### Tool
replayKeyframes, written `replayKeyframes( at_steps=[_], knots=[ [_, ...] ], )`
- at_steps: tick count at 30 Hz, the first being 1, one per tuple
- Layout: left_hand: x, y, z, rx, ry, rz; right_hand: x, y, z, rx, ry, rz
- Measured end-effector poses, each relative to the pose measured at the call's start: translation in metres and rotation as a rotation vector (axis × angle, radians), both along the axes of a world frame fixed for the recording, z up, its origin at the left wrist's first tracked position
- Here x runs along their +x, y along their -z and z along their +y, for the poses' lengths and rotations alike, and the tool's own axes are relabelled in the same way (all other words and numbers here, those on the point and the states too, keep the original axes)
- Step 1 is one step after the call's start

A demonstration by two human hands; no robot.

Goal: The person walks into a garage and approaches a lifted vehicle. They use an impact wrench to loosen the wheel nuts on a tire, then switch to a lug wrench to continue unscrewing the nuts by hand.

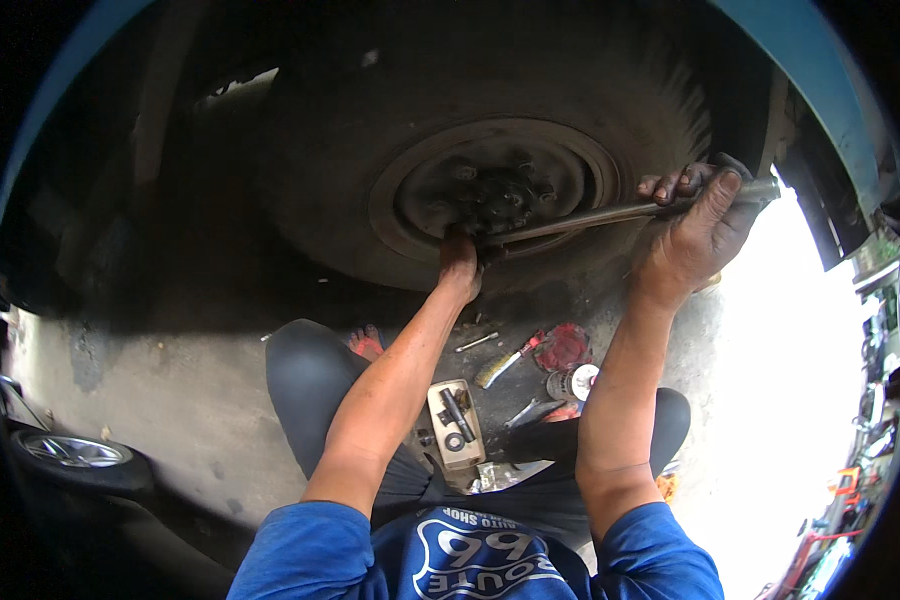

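From my feed I see my right hand [698, 228] clenched around the outer end of a long metal wrench [610, 214], fingers wrapped over the bar and thumb along it. The bar runs across the wheel [490, 140] to the hub [500, 195], where my left hand [459, 265] sits at the wrench head just below the hub; its fingers are turned away, so I cannot tell whether they grip the head or only steady it. The wheel is mounted under the blue fender [820, 90], and dark nuts seem to be in place around the hub, though grime and shadow hide how many. I judge the job is early: the wheel is on, the wrench is engaged, nothing has come off that I can see. On the ground between my knees lie a tray [456, 425] with small parts, a brush [505, 362] and a red rag [564, 346].
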State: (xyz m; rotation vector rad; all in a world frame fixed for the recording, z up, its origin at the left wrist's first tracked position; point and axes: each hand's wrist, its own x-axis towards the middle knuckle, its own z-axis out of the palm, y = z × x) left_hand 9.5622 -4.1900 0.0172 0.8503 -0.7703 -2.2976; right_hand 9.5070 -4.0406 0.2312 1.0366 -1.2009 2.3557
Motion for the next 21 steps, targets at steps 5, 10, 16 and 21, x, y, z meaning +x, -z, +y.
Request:
replayKeyframes(
  at_steps=[5, 10, 16, 21],
  knots=[
    [0.008, 0.003, -0.014, 0.001, 0.033, 0.068, 0.027, -0.020, -0.044, 0.113, -0.002, 0.109],
    [0.009, 0.015, -0.019, 0.065, 0.053, 0.224, 0.058, -0.038, -0.090, 0.310, 0.133, 0.384],
    [-0.015, 0.035, -0.022, 0.293, -0.045, 0.381, 0.113, -0.025, -0.166, 0.364, -0.053, 0.864],
    [-0.013, 0.065, -0.033, 0.431, 0.087, 0.732, 0.184, 0.017, -0.209, 0.728, -0.437, 0.944]
  ],
)
